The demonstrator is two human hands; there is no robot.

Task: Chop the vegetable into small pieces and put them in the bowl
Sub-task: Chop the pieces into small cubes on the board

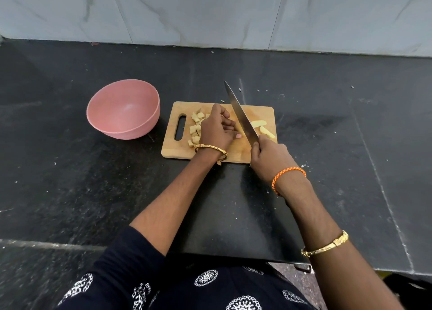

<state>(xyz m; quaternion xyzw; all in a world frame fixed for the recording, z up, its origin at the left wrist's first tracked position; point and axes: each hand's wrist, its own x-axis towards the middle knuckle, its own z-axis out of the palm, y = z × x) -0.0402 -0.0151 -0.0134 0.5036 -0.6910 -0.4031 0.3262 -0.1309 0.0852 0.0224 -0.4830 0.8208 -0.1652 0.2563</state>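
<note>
Pale yellow vegetable flesh lies in two lots on the wooden cutting board [236, 154]: a scatter of small cut pieces [196, 128] toward the board's handle slot, and two longer uncut strips [263, 127] on the far right side. Between them the left hand [216, 128] rests on the board with its fingers curled down, seemingly steadying a piece beneath them, though the hand hides whatever it holds. The right hand [268, 156] is wrapped firmly around the handle of a long knife [240, 113], whose blade angles up and away over the board, just beside the left fingers. The pink bowl [124, 109] stands on the dark counter [70, 174] just left of the board, and nothing shows inside it. The vegetable looks firm and light, probably a little damp and slippery on its cut faces (so the strips may skate under the blade). I would judge it best held from above with tucked fingertips close behind the cut line, and the finished cubes gathered in a cupped hand or swept off along the blade, since pinching them singly would be slow.
</note>
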